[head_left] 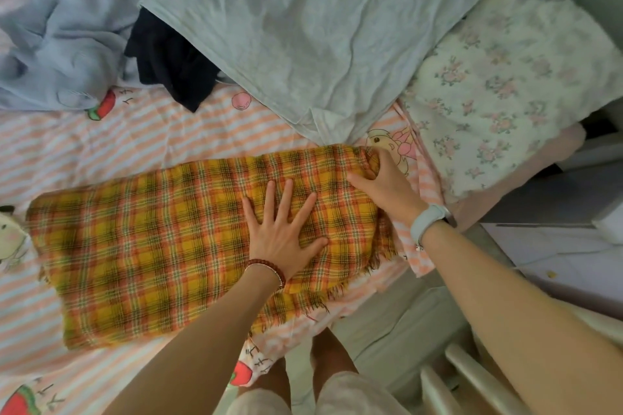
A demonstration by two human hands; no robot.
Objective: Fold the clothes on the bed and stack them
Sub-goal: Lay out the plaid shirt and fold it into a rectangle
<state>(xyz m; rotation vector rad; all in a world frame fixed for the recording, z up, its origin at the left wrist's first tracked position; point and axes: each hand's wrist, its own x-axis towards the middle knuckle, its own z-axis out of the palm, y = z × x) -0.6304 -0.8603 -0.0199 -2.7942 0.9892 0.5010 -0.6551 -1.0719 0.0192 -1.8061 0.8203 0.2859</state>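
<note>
A yellow and orange plaid cloth (168, 239) lies folded into a long strip across the striped bed sheet (101, 138). My left hand (283, 229) presses flat on its right part with fingers spread. My right hand (384, 182) grips the cloth's far right corner, the fingers curled into the fabric. Behind the plaid cloth lie a pale grey garment (303, 27), a dark navy garment (172, 64) partly under it, and a crumpled light blue garment (60, 44) at the left.
A floral pillow (505, 84) sits at the bed's right end. The bed's edge runs under my arms, with floor (387, 323) and my legs below. White furniture (556, 256) stands at the right. A soft toy (8, 236) peeks in at the left edge.
</note>
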